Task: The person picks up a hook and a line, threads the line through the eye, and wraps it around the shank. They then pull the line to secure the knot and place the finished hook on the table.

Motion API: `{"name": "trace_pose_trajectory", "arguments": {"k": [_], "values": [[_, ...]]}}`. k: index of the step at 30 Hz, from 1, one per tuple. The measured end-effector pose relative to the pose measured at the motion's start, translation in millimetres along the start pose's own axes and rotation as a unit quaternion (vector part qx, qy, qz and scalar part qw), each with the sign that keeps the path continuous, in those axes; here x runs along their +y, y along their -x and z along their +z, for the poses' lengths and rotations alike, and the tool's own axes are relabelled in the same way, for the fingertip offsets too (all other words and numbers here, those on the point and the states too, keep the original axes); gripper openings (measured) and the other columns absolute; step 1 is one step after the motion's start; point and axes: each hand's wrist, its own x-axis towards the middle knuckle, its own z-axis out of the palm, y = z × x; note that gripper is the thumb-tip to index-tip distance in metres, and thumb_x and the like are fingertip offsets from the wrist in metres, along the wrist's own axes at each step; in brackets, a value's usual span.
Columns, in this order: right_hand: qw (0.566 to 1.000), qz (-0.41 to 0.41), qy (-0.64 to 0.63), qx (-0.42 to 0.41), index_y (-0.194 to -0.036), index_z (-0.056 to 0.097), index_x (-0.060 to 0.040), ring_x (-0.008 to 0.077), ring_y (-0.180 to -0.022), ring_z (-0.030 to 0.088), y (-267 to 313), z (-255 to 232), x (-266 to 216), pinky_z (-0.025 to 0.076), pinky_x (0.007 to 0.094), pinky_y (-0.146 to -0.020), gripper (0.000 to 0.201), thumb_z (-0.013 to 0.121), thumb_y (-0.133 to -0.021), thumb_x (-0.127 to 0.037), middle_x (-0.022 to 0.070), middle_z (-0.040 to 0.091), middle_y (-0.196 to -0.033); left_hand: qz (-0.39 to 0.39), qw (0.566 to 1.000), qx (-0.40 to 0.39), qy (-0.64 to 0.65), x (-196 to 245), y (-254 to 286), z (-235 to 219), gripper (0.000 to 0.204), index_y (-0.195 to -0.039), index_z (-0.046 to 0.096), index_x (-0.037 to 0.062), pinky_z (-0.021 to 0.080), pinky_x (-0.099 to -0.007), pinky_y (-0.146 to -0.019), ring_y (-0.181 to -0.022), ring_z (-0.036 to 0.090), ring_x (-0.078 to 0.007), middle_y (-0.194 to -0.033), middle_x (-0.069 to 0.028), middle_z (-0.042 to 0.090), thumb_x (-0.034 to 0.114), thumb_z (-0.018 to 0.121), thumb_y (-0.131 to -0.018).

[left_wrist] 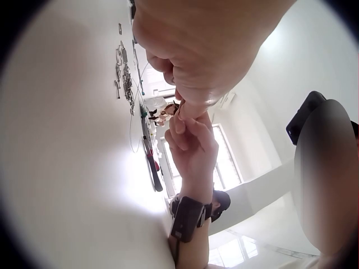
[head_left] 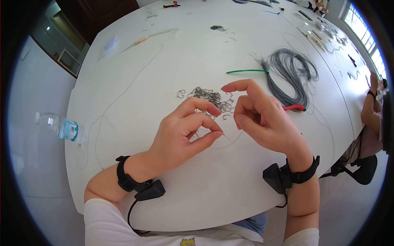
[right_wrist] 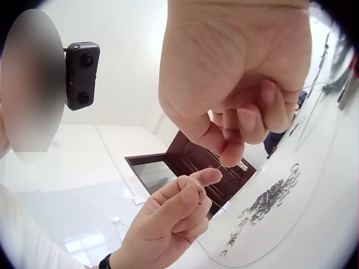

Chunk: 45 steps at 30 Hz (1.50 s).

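Observation:
My left hand (head_left: 184, 131) pinches a thin clear line (head_left: 227, 137) between thumb and fingertip, its other fingers bent. Beside it, my right hand (head_left: 266, 117) has thumb and middle fingers curled together, the index finger arched out to the left. In the right wrist view, a strand runs between the fingertips of the right hand (right_wrist: 241, 84) and the left hand (right_wrist: 168, 218); a small hook seems to be at the left fingertips, mostly hidden. Behind both hands lies a pile of metal hooks (head_left: 209, 96), also visible in the right wrist view (right_wrist: 266, 202).
Right of the pile lie a grey strand bundle (head_left: 289, 74) with a green tie (head_left: 246, 71) and a red-handled tool (head_left: 294, 107). A plastic bottle (head_left: 61, 127) is at the left. Loose line curves over the white table (head_left: 180, 213). Another person's arm (head_left: 371, 110) shows far right.

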Motion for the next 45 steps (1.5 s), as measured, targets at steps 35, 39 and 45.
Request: {"name": "trace_pose_trajectory", "arguments": {"k": [35,39,45], "values": [[0.941,-0.115,0.288,0.134,-0.095,0.067,-0.0038,0.0253,-0.073,0.064,0,-10,5,0.051,0.0348,-0.069,0.015,0.064,-0.081,-0.001,0.009,0.07,-0.096,-0.152,0.979,-0.063,0.117,3,1,-4,0.006,-0.086,0.065,0.0038,0.031,-0.0184,-0.056,-0.066,0.041,-0.0005,-0.095,0.0012,0.064,0.002,0.068,-0.09],[0.997,-0.02,0.074,0.001,-0.1,0.068,-0.0034,0.0103,-0.058,0.057,3,0,-12,0.046,0.0249,-0.052,0.017,0.065,-0.084,0.0,0.0055,0.072,-0.108,-0.168,0.975,-0.053,0.139,-1,2,-3,0.004,-0.088,0.065,0.0031,0.031,-0.0183,-0.057,-0.066,0.04,-0.0001,-0.095,0.0021,0.063,0.003,0.067,-0.092],[0.998,0.03,0.05,-0.04,-0.097,0.068,-0.0025,0.0111,-0.063,0.062,1,6,2,0.05,0.0241,-0.056,0.013,0.069,-0.084,-0.003,0.0056,0.072,-0.089,-0.174,0.974,-0.044,0.136,0,2,-4,0.003,-0.091,0.065,0.0027,0.032,-0.0185,-0.058,-0.067,0.041,-0.0001,-0.095,0.0027,0.061,0.003,0.066,-0.093]]}}
